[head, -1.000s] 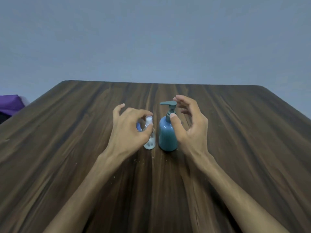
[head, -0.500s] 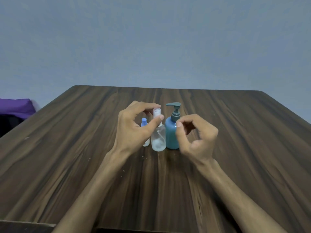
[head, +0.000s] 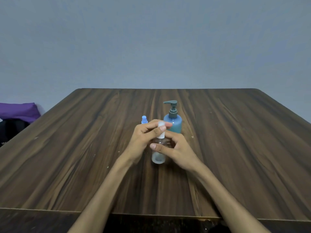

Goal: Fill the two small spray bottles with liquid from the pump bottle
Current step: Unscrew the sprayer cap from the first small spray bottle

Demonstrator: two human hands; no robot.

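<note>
Your left hand (head: 146, 137) pinches the white spray cap (head: 161, 129) of the clear plastic spray bottle (head: 158, 152), thumb on the near side of the cap, fingers curled over its top. Your right hand (head: 175, 148) grips the bottle's clear body, thumb across the front, fingers wrapped round the far side. The bottle stands roughly upright between both hands, in the middle of the dark wood-grain table (head: 235, 148), nearer your edge than the other two bottles; can't tell if its base touches the wood or is lifted a bit. Bottom of the bottle looks cloudy, contents not clear. Cap sits on the neck; can't tell if it's loosened.

The teal plastic pump bottle with dark green pump head (head: 173, 121) stands upright just behind your hands, slightly to the right, nozzle pointing left. The small spray bottle with a blue cap (head: 144, 119) stands behind your left hand, only its cap and neck showing, body hidden by the fingers. Both sit around the table's centre, well clear of all edges.

Off the table's left edge a purple cloth (head: 18, 111) lies on something dark. Plain grey wall (head: 151, 39) beyond the far edge. Small pale specks on the wood near your forearms
</note>
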